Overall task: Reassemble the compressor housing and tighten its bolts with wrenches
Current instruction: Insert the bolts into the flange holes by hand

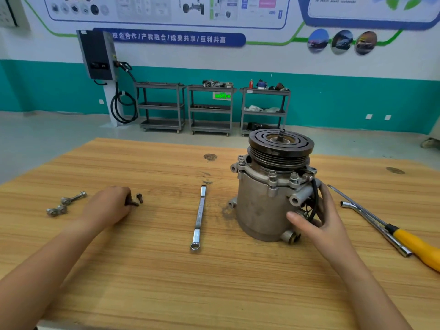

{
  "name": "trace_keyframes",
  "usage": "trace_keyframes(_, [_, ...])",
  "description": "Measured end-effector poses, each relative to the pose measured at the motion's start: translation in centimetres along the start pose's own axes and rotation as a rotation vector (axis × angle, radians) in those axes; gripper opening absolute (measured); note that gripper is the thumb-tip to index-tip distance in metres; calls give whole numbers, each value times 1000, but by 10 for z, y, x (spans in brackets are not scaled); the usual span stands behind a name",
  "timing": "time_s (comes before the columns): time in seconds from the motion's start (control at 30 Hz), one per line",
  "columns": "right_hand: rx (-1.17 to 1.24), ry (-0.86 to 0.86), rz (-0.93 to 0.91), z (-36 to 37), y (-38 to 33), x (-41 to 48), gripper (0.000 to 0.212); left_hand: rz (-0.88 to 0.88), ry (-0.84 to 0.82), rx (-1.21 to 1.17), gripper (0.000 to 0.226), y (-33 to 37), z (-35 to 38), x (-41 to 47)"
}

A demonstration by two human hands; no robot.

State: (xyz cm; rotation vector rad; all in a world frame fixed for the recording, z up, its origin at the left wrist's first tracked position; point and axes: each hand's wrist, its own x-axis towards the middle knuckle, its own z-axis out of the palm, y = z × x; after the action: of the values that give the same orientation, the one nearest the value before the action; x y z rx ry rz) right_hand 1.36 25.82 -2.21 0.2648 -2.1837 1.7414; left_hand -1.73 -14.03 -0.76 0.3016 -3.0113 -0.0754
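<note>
1. Teal-and-white workshop wall [333, 96] is running across the top of the frame, carrying printed posters. A dark wall-mounted charging box [97, 55] is hanging at the upper left with its cable looped below.
2. Light wood-grain table [147, 270] is filling the lower two thirds of the frame.
3. Three grey metal shelf trolleys [210, 108] are standing in a row against the wall, upper centre.
4. Grey cast-metal compressor housing [262, 201] is standing upright on the table, right of centre. A dark grooved pulley [281, 144] is sitting on top, and bolt heads are showing round the upper flange.
5. Right hand [316, 217] is holding the compressor housing's right side, spread wide. Its thumb is pressing on the lower body and its fingers are curving round behind a black cable.
6. Left hand [107, 206] is resting on the table at centre left, fingers curled, pinching a small dark bolt [133, 203].
7. Yellow-handled screwdriver [416, 246] and bent chrome socket wrench [371, 222] are lying side by side at the right edge.
8. Flat silver ring spanner [199, 215] is lying between the two hands, near the housing but apart from it.
9. Two silver eye-ended fittings [72, 198] are lying at the far left, near the left hand.
10. Second small dark bolt [140, 197] is lying just beside the pinched one.
</note>
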Motion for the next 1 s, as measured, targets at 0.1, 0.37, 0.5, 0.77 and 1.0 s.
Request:
trace_keyframes(0.1, [-4,0,-9,-1,3,1,80,32,51,-32,9,9,-11,-6])
trace_keyframes(0.37, [-19,-3,9,-2,0,-1,88,517,245,-822,11,144,-93,-14])
trace_keyframes(0.5, [-18,-9,32,-2,0,-2,91,585,269,-744,15,179,-100,2])
trace_keyframes(0.77, [-4,0,9,0,-6,-2,87,616,226,-596,17,177,-93,15])
trace_keyframes(1.0, [-7,210,-55,23,-13,3,53,617,254,-728,15,181,-97,19])
